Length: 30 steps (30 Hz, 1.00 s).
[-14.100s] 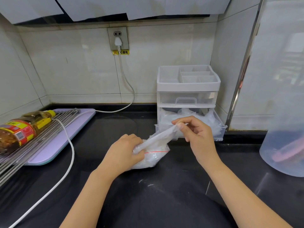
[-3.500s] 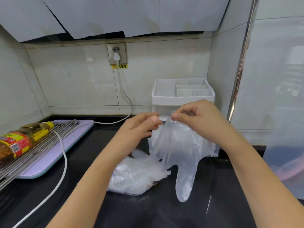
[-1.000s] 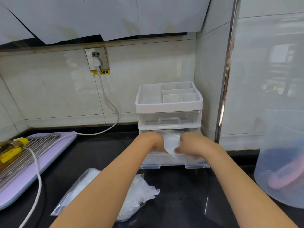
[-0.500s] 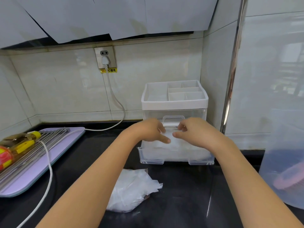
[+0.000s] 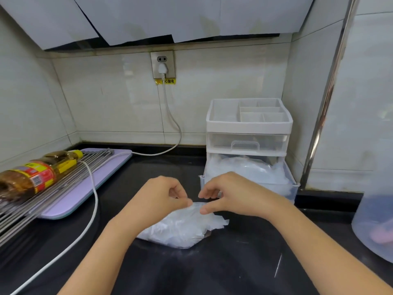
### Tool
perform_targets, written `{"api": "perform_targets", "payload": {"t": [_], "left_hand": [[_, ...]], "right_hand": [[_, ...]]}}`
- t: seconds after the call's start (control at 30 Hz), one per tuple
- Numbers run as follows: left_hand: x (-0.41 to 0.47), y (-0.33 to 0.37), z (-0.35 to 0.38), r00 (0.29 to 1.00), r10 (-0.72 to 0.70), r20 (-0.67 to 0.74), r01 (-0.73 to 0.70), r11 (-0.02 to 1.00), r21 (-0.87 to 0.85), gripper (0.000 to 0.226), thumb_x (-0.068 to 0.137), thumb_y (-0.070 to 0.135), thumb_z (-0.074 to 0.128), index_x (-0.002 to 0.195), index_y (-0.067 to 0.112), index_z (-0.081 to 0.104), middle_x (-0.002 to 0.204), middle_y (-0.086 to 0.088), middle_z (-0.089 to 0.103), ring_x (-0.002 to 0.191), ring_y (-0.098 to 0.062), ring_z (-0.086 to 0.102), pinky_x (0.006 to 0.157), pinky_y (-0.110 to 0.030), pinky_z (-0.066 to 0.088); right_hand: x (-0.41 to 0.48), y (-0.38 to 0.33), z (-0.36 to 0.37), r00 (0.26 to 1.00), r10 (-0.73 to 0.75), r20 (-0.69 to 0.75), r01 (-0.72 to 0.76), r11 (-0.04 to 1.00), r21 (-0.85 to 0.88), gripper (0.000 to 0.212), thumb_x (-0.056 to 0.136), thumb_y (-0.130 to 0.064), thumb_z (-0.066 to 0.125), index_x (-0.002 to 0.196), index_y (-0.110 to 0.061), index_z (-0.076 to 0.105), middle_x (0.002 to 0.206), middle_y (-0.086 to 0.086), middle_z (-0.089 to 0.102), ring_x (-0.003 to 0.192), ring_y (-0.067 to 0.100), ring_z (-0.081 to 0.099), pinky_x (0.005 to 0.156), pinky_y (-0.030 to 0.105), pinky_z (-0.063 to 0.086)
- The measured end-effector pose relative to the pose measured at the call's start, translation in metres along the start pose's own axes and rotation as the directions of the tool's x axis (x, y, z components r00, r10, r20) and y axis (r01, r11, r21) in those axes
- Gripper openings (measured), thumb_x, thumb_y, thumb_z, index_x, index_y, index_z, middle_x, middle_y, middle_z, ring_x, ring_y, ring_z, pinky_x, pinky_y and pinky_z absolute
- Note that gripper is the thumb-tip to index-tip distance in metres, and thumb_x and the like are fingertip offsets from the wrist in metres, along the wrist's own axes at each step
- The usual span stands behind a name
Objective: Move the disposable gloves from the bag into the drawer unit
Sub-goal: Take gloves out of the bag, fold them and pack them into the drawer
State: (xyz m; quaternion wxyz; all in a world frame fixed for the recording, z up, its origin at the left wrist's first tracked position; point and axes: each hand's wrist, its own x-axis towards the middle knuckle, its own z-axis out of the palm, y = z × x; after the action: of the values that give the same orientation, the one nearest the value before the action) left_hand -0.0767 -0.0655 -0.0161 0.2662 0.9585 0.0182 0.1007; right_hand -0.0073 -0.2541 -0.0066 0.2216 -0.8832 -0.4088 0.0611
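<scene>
My left hand (image 5: 161, 201) and right hand (image 5: 239, 196) each pinch the bag (image 5: 182, 228) top; open drawer (image 5: 291, 189) just beyond my right.

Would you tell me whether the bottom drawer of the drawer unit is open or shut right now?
Open: the bottom drawer juts forward of the drawer unit, with clear gloves piled inside.

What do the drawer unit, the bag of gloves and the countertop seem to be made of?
The drawer unit: rigid plastic, matte white frame with clear drawers, contents showing through. The bag of gloves: thin translucent plastic film, crinkled and softly shiny. The countertop: dark, glossy, probably polished stone or a look-alike, judging by its reflections.
</scene>
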Motion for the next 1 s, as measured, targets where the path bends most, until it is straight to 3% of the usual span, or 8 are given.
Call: {"api": "perform_targets", "payload": {"t": [0.23,0.33,0.5,0.63,0.73,0.87,0.93,1.0], "left_hand": [[-0.013,-0.016,0.034,0.995,0.089,0.046,-0.087,0.995,-0.044,0.052,0.076,0.036,0.077,0.123,0.036,0.054,0.116,0.027,0.051,0.109,0.007,0.046,0.086,-0.002,0.034],[-0.009,-0.016,0.054,0.968,0.237,-0.086,-0.242,0.969,-0.056,0.041,0.081,0.034,0.072,0.12,0.03,0.059,0.12,0.022,0.054,0.116,0.008,0.041,0.115,-0.019,0.014],[0.004,-0.026,0.073,0.958,0.234,-0.165,-0.226,0.972,0.069,0.025,0.089,0.031,0.064,0.112,0.024,0.07,0.131,0.013,0.055,0.136,-0.003,0.032,0.11,-0.01,-0.014],[0.008,-0.026,0.078,0.963,0.229,-0.141,-0.21,0.968,0.136,0.024,0.092,0.03,0.059,0.111,0.019,0.07,0.127,0.021,0.052,0.133,0.003,0.028,0.109,-0.011,-0.013],[0.008,-0.027,0.079,0.976,0.168,-0.137,-0.154,0.982,0.111,0.023,0.089,0.027,0.062,0.107,0.016,0.07,0.12,0.016,0.058,0.126,-0.005,0.044,0.105,-0.007,-0.015],[0.009,-0.023,0.073,0.993,0.102,-0.066,-0.093,0.988,0.125,0.029,0.09,0.031,0.06,0.116,0.018,0.064,0.117,0.011,0.061,0.122,-0.004,0.047,0.112,-0.013,-0.008],[0.007,-0.015,0.061,0.995,0.096,0.035,-0.102,0.968,0.228,0.01,0.092,0.032,0.053,0.098,0.03,0.061,0.092,0.018,0.058,0.102,0.0,0.052,0.117,-0.022,0.005],[0.005,-0.015,0.044,0.992,0.119,0.044,-0.123,0.985,0.12,0.009,0.09,0.036,0.058,0.091,0.044,0.056,0.089,0.027,0.055,0.095,0.006,0.052,0.109,-0.019,0.026]], "right_hand": [[0.01,-0.004,0.029,0.999,-0.033,-0.037,0.035,0.998,0.054,0.014,0.086,-0.026,0.068,0.095,-0.02,0.077,0.094,-0.006,0.072,0.082,0.003,0.063,0.078,0.015,0.048],[0.009,-0.001,0.026,0.996,-0.043,-0.081,0.053,0.991,0.124,0.01,0.085,-0.026,0.07,0.089,-0.022,0.078,0.084,-0.011,0.071,0.075,-0.002,0.061,0.07,0.009,0.045],[0.007,0.004,0.019,0.986,-0.097,-0.135,0.11,0.989,0.094,0.009,0.086,-0.028,0.068,0.088,-0.025,0.077,0.08,-0.013,0.068,0.072,-0.003,0.059,0.066,0.012,0.045],[0.001,0.005,0.0,0.967,-0.14,-0.213,0.167,0.979,0.115,0.009,0.088,-0.022,0.066,0.087,-0.02,0.074,0.084,-0.012,0.069,0.08,0.001,0.061,0.078,0.024,0.051],[-0.01,0.003,-0.024,0.931,-0.143,-0.336,0.25,0.92,0.302,0.009,0.091,-0.014,0.06,0.085,-0.016,0.066,0.084,-0.005,0.069,0.082,0.011,0.064,0.084,0.036,0.052],[-0.028,0.005,-0.055,0.841,-0.052,-0.539,0.391,0.746,0.538,0.014,0.098,-0.002,0.044,0.086,-0.003,0.052,0.078,0.012,0.066,0.076,0.022,0.064,0.073,0.033,0.054],[-0.035,0.007,-0.066,0.794,0.027,-0.608,0.412,0.712,0.569,0.015,0.099,-0.004,0.041,0.087,-0.005,0.05,0.073,0.009,0.065,0.07,0.018,0.063,0.066,0.025,0.051],[-0.04,0.011,-0.075,0.749,0.115,-0.653,0.355,0.762,0.542,0.014,0.1,-0.009,0.043,0.089,-0.006,0.051,0.069,0.007,0.062,0.066,0.019,0.059,0.065,0.024,0.047]]}}
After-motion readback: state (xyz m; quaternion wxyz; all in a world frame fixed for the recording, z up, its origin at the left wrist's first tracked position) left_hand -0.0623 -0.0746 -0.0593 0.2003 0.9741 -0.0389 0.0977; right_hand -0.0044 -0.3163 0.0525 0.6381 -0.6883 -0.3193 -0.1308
